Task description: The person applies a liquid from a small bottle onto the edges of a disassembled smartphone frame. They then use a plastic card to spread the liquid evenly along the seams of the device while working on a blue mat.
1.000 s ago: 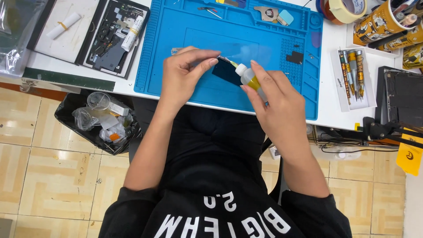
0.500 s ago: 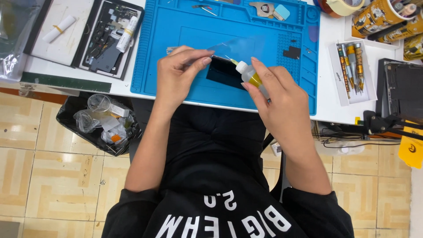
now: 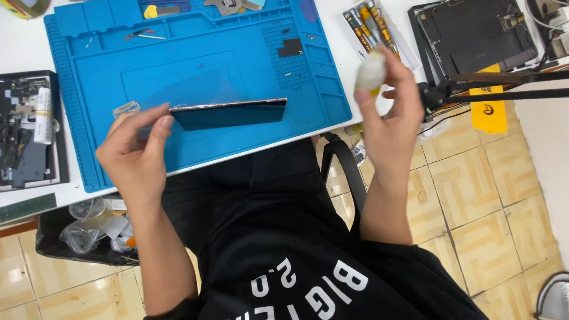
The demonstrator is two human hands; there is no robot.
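The left hand [image 3: 135,155] is pinching the left end of a thin dark panel [image 3: 230,112], thumb and forefinger closing on its edge, and is propping it up on its long edge on the blue work mat [image 3: 195,71]. The right hand [image 3: 382,101] is well apart from the left, lifted off to the right of the mat, and is wrapping its fingers around a small bottle [image 3: 370,74] with a pale body and a touch of yellow showing below.

The panel is looking thin, flat and stiff, probably light and glass-faced, so it is likely to be brittle and slick on its faces. Holding it by the edges near a corner, as the left hand is doing, seems the safer grip; pressing on the middle could flex or crack it. The bottle looks like soft plastic, light and easy to squeeze, best held round its body.

Much is staying hard to read. The bottle is blurring with motion, so its tip and cap cannot be made out. The panel's far face is hidden, and whether its lower edge is resting on the mat or hovering just above cannot be told. The opened device [image 3: 26,133] at the left border and the dark frame [image 3: 474,35] at the upper right are both being cut off. Small parts on the mat are too tiny to name.
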